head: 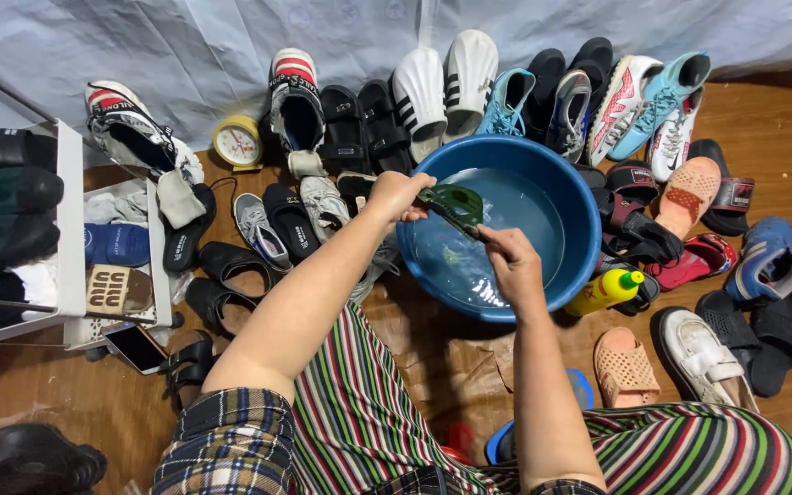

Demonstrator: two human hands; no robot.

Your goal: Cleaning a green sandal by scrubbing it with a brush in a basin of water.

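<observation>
My left hand (396, 194) grips one end of a green sandal (452, 203) over a blue basin (579, 240) of water. Just below it, my right hand (511, 259) is closed against the sandal's lower edge, holding something small that I cannot make out. Both hands hover above the water, inside the basin's rim. My knees in striped trousers frame the basin from below.
Many shoes, sandals and sneakers ring the basin on the wooden floor. A yellow bottle (607, 291) lies at the basin's right. A yellow clock (236, 142) stands at the back left. A white rack (71, 257) with shoes is at left, a phone (137, 347) below it.
</observation>
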